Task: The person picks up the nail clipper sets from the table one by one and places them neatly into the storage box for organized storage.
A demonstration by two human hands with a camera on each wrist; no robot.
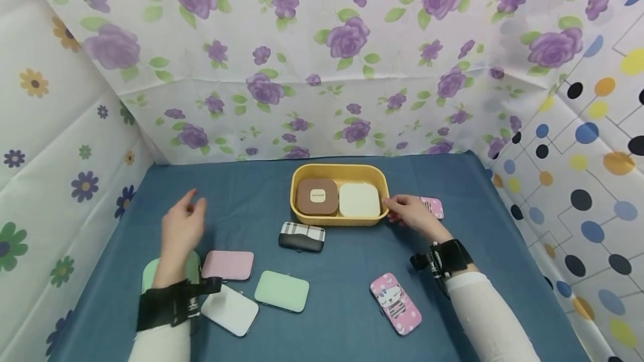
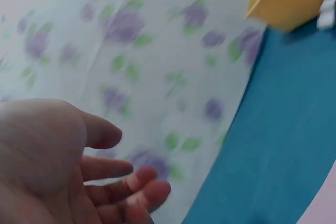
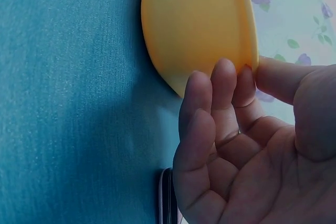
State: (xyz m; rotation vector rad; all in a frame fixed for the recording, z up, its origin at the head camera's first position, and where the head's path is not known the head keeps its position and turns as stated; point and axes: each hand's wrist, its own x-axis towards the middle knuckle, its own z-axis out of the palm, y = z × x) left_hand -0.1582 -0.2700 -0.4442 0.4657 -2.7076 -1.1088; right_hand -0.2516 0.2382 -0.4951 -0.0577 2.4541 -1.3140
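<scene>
A yellow plastic basket (image 1: 297, 214) stands at the back of the table with a brown square case (image 1: 318, 205) and a cream-white square case (image 1: 359, 200) side by side inside it. My right hand (image 1: 413, 214) pinches the basket's right end. In the right wrist view the thumb lies over the yellow rim (image 3: 251, 19) and fingertips press the outer wall. My left hand (image 1: 183, 228) is raised over the left side of the table, its fingers loosely bent around nothing. Beneath that wrist lies a green case (image 1: 151, 274), partly hidden by the forearm.
Near the left hand lie a pink case (image 1: 228, 265), a white case (image 1: 231, 310) and a light green case (image 1: 282, 291). A black-and-plaid case (image 1: 302, 237) sits before the basket. One pink cartoon case (image 1: 396, 304) lies front right; another (image 1: 434, 206) is half hidden behind the right hand.
</scene>
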